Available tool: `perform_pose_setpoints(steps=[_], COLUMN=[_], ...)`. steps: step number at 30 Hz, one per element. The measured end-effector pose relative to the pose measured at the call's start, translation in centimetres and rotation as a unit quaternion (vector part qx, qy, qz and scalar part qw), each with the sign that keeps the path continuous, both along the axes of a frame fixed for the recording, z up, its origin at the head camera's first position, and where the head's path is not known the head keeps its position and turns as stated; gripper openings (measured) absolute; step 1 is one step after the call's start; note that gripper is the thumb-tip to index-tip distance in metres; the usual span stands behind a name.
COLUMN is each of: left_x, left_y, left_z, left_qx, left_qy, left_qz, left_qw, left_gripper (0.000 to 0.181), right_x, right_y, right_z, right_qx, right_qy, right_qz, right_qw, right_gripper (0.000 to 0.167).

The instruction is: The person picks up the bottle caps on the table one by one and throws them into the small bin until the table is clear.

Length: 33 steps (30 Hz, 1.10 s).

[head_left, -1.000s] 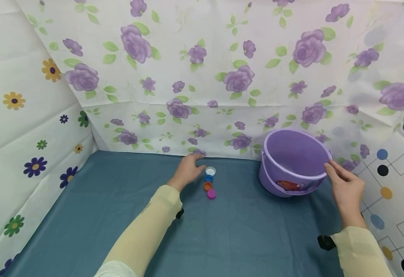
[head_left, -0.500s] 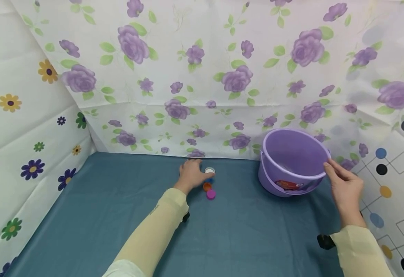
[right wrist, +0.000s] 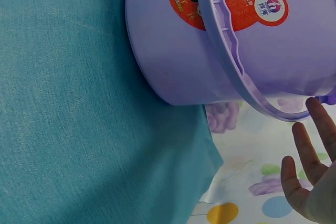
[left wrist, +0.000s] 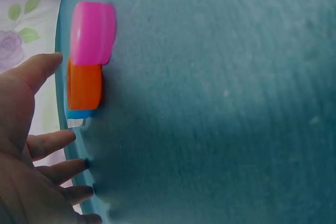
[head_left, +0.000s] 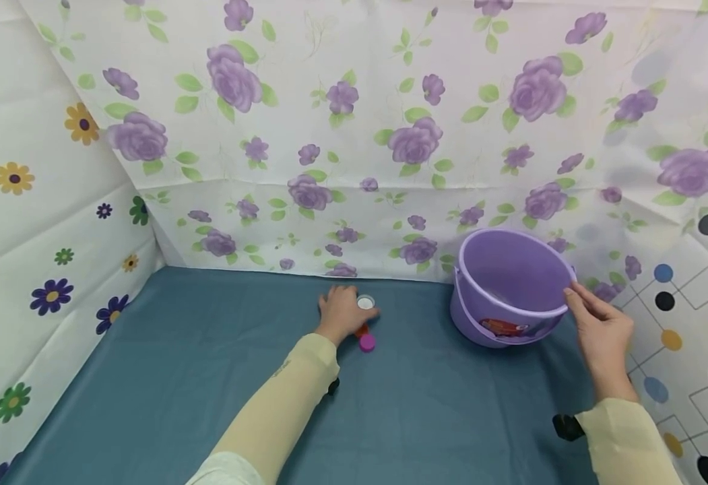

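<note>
My left hand [head_left: 339,312] reaches over a row of small round bottle caps with thumb and fingers spread apart. Past its thumb shows a white cap with a clear rim [head_left: 365,302]. Nearer to me lie an orange cap [left wrist: 85,87] and a pink cap [head_left: 367,343]. Only an edge of a blue cap [left wrist: 80,114] is visible in the left wrist view; the hand covers it from the head camera. At the right, my right hand [head_left: 602,333] pinches the rim of an upright purple bucket [head_left: 505,296] between thumb and fingers.
A blue-green cloth [head_left: 426,404] covers the table. White flowered sheeting [head_left: 256,222] rises behind it, with more patterned sheeting at left and right. The bucket's handle [right wrist: 231,61] hangs down along its front, over a red label [head_left: 504,327].
My left hand has moved right and slightly toward me, over the caps, now covering the blue one in the head view. The right hand stays at the bucket rim.
</note>
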State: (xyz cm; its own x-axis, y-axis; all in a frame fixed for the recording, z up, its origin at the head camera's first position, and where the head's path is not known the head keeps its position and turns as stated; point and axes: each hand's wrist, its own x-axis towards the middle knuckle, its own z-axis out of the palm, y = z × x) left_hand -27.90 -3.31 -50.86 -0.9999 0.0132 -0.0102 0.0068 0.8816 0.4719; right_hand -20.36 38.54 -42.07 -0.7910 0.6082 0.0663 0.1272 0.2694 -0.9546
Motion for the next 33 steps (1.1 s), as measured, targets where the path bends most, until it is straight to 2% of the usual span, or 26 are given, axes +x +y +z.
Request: perform_pose_setpoints(steps=[9,16,27,33], left_x=[0.08,0.14,0.12,-0.03], left_y=[0.38,0.63,0.38,0.2], left_z=[-0.27,-0.5,-0.71,-0.7], left_qx=[-0.01,0.0,-0.009,0.001], left_qy=[0.002,0.012,0.026,0.034], left_qz=[0.01,0.026,0.042,0.042], left_qw=[0.9999,0.9996,0.9987,0.9986], left_gripper=[0.063,0.06,0.041,0.039], right_x=[-0.23,-0.23,-0.11,-0.19], right_y=[-0.12,-0.11,-0.24,-0.2], right_z=[-0.12,-0.17,-0.25,-0.22], right_qx=[0.001,0.0,-0.002,0.007], right_qy=[0.01,0.012,0.013,0.023], right_qz=[-0.002,-0.005,-0.006,-0.007], right_qw=[0.9999,0.9999,0.9999,0.9997], right_gripper=[0.043,0.043,0.043,0.042])
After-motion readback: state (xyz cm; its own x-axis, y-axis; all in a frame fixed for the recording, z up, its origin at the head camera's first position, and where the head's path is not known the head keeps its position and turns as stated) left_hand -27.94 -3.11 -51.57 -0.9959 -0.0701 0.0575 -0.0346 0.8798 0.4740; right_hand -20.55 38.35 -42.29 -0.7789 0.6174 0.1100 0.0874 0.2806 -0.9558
